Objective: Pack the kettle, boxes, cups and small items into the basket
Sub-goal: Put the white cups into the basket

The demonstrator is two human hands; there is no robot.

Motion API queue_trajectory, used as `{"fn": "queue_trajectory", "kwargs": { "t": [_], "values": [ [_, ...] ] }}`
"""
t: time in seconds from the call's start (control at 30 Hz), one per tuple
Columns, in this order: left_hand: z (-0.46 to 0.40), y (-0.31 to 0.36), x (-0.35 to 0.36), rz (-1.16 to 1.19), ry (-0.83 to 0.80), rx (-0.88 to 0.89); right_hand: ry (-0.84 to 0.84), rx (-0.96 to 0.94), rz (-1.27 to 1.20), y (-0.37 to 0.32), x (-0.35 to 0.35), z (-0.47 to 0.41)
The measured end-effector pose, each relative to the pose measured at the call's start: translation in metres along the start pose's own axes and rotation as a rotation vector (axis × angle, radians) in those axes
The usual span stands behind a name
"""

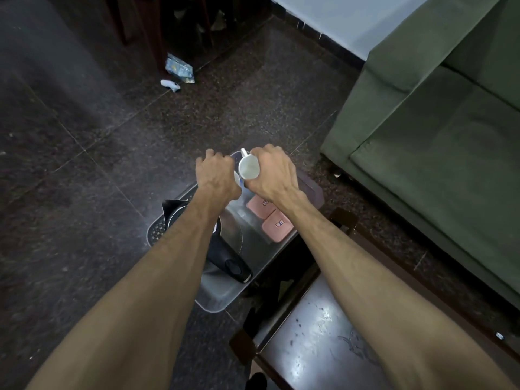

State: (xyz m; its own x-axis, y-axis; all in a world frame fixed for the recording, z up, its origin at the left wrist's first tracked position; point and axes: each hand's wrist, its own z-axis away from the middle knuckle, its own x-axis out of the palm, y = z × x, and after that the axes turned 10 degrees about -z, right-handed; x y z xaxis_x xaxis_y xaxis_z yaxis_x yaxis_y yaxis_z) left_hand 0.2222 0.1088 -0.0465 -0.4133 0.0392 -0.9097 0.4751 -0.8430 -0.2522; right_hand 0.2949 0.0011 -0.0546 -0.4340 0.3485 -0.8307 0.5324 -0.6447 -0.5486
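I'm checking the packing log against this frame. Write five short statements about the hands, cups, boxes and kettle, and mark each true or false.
1. The right hand holds a white cup tipped on its side, mouth towards the camera. True.
2. The left hand is empty and flat. False: it is closed in a grip on a second white cup, mostly hidden by the hand.
3. Two pink boxes lie side by side in the basket. True.
4. The kettle stands on the green sofa. False: it sits in the basket, under the left forearm.
5. Both hands are over the far end of the basket. True.
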Motion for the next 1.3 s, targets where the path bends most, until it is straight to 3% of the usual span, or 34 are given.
{"fn": "queue_trajectory", "kwargs": {
  "t": [0.33,0.8,1.03,1.3],
  "values": [
    [-0.017,0.007,0.016,-0.054,-0.166,-0.014,-0.122,-0.012,0.093,0.014,0.029,-0.016],
    [-0.027,0.016,0.024,-0.010,-0.231,-0.037,-0.137,-0.031,0.160,0.021,0.049,-0.023],
    [-0.015,0.021,0.013,0.068,-0.031,-0.053,-0.037,-0.004,-0.009,0.024,0.026,-0.001],
    [0.043,0.080,-0.004,0.636,0.231,-0.062,0.259,0.221,-0.336,0.055,-0.023,0.075]
  ]
}}
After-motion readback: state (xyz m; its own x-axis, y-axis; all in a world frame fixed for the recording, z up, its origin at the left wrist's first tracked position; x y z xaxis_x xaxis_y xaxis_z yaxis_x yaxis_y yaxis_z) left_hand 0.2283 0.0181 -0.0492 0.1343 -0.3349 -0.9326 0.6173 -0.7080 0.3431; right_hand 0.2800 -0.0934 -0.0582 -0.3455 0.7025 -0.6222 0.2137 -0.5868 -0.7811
